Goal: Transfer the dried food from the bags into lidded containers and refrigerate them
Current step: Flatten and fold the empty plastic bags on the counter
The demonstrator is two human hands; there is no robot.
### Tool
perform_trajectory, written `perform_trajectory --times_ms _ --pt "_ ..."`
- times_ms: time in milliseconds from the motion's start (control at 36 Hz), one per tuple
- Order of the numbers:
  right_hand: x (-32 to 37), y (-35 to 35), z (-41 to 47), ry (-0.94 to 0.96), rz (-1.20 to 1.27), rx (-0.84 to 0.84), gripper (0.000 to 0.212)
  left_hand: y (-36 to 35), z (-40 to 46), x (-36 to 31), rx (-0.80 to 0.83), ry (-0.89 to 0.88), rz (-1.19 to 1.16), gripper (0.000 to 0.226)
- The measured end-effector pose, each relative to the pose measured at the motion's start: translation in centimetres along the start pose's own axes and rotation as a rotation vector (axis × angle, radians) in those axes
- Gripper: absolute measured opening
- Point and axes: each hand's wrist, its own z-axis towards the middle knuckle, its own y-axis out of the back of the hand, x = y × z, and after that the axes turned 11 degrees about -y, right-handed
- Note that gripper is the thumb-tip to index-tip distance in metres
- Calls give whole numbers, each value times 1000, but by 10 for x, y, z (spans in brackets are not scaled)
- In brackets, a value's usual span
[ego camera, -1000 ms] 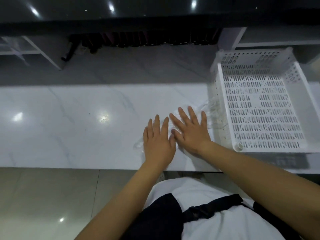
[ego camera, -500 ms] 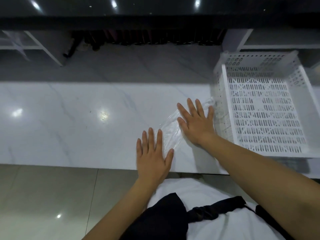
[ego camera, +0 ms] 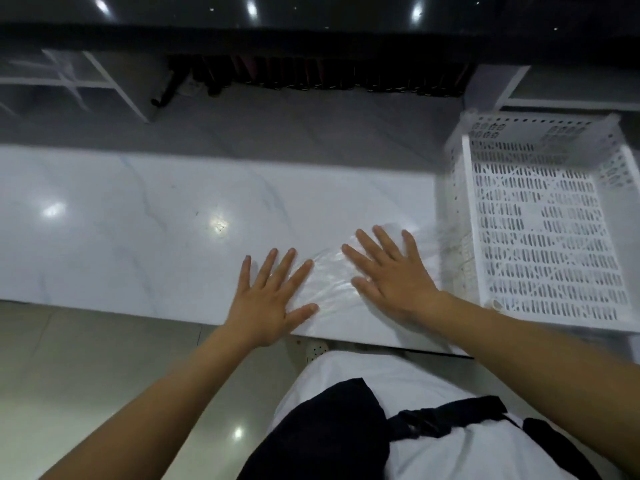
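A clear, flattened plastic bag (ego camera: 329, 278) lies on the white marble counter (ego camera: 138, 237) near its front edge. My left hand (ego camera: 270, 299) presses flat on the bag's left part with fingers spread and straight. My right hand (ego camera: 391, 275) presses flat on its right part, fingers straight too, close to the white basket. The bag looks empty; no dried food or lidded container is in view.
A white perforated plastic basket (ego camera: 464, 216) stands empty at the counter's right end, right beside my right hand. Behind the counter runs a lower grey ledge (ego camera: 277, 123) with a dark rack of slim objects. Tiled floor lies below the counter edge.
My hands slid apart over the bag from side by side, left hand toward me and right hand toward the basket. They now lie spread with the smoothed bag between them.
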Motion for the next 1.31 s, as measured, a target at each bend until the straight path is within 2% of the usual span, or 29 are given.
perform_trajectory --times_ms 83,194,278,361,417,472,556,667,722,778,806,917,1000,1056,1222,1306 --pt "7 -7 -4 -69 57 33 62 13 0 24 70 -52 -84 88" --pt "18 -5 -7 -87 52 36 65 30 1 23 -163 107 -458 90" --pt "23 -6 -11 -79 53 27 65 36 3 17 -161 266 -441 76" --pt "24 -6 -14 -65 62 29 64 44 6 11 -104 443 -382 45" --pt "25 -7 -16 -73 72 30 63 46 6 8 -53 506 -401 40" --pt "26 -8 -17 -92 81 26 63 44 5 6 -88 553 -632 38" --pt "31 -8 -17 -135 94 30 64 43 -1 1 -275 598 -1001 31" --pt "39 -5 -17 -181 133 75 65 40 -7 -14 -294 658 -1150 58" --pt "43 2 -15 -198 175 145 66 36 -8 -18 -369 678 -1153 41" --pt "42 16 -14 -203 159 229 68 37 -10 -14 -446 687 -1131 15" --pt "40 23 -15 -193 116 242 68 39 -11 -11 -471 687 -1131 11" --pt "30 48 -23 -37 -51 105 74 51 -10 6 -500 682 -1135 9" --pt "26 49 -22 178 -9 184 70 61 -7 13 -505 656 -1121 14" --pt "24 40 -20 255 -22 248 68 67 -4 16 -531 633 -1142 15" --pt "27 13 -17 236 73 193 71 80 9 -10 -658 504 -1187 6" --pt "30 7 -19 243 112 180 74 76 12 -44 -657 354 -1215 3"
